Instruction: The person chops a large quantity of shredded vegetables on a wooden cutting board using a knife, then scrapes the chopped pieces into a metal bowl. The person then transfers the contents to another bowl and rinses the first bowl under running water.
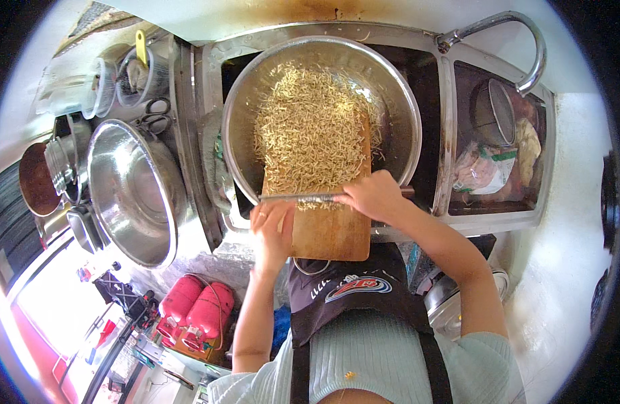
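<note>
A wooden cutting board (331, 232) slopes into a large metal bowl (408, 116) set over a sink. Thin pale shredded pieces, of a food I cannot name, lie in a heap (315, 126) on the board and in the bowl. A knife (310, 197) lies crosswise over the board at the heap's near edge, its handle end at the right. My right hand (373, 197) is closed around the knife near its handle. My left hand (272, 227) is at the other end of the blade, fingers against it at the board's left edge; whether they grip it is unclear.
A second metal bowl (133, 194) stands at the left, beside scissors (158, 116) and plastic containers (138, 81). A curved faucet (534, 45) rises at the back right. The right sink basin holds a strainer (496, 113) and a plastic bag (484, 169). Pink gas cylinders (209, 310) stand lower left.
</note>
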`<act>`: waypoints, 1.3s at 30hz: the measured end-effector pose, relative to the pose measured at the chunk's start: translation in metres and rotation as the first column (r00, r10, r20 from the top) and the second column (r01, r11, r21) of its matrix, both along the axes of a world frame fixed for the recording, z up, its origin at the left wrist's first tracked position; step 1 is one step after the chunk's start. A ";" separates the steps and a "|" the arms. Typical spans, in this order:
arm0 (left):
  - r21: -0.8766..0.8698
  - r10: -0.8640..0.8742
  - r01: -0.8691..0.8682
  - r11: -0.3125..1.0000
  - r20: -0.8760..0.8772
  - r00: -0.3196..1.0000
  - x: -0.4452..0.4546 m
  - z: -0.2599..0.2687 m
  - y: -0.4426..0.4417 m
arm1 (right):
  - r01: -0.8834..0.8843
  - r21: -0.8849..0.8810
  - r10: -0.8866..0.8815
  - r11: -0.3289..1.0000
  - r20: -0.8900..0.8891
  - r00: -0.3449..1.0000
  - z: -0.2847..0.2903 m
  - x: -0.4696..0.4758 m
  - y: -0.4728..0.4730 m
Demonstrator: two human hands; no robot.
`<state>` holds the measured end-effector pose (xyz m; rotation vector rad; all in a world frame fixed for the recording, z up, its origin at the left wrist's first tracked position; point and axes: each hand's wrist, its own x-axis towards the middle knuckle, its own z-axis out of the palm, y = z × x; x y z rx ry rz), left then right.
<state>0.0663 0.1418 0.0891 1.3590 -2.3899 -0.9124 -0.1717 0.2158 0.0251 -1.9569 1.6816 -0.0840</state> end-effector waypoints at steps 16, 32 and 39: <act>0.910 0.909 -0.389 -0.142 0.275 0.314 0.107 -0.053 0.067 | 0.879 0.251 -0.914 0.405 0.130 0.384 -0.026 -0.043 0.065; 0.996 0.878 -0.051 -0.070 0.086 0.471 -0.109 0.089 -0.069 | 0.872 0.462 -0.920 0.161 0.390 -0.037 -0.020 -0.011 0.099; 0.997 0.825 -0.071 0.021 0.023 0.564 -0.032 0.171 -0.076 | 0.948 0.183 -0.946 0.261 0.243 0.214 -0.029 0.002 0.110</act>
